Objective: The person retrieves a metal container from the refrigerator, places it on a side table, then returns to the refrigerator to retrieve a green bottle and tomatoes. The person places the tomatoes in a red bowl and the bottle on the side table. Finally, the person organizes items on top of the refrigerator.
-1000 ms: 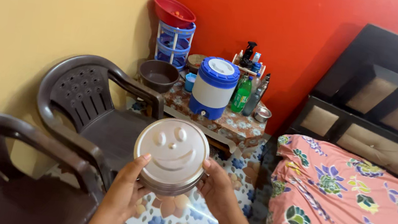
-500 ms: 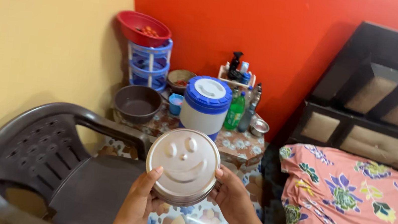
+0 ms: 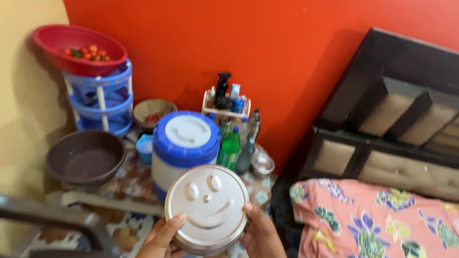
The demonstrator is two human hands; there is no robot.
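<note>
Both my hands hold a round silver metal container (image 3: 206,208) whose lid bears an embossed smiling face. My left hand (image 3: 158,247) grips its lower left rim with the fingers up along the side. On its right edge rests my right hand (image 3: 261,241), thumb on the rim. The container is tilted with its lid toward me, in front of a small cluttered table (image 3: 135,184).
On the table stand a blue-and-white water cooler (image 3: 184,144), a brown bowl (image 3: 86,156), a green bottle (image 3: 230,148) and a blue basket rack (image 3: 99,98) topped by a red bowl of tomatoes (image 3: 79,46). A dark plastic chair (image 3: 25,220) is lower left; a floral bed (image 3: 395,248) right.
The view has moved forward and right toward the table; the chairs have slid mostly out of the frame. The container stays held in both hands.
</note>
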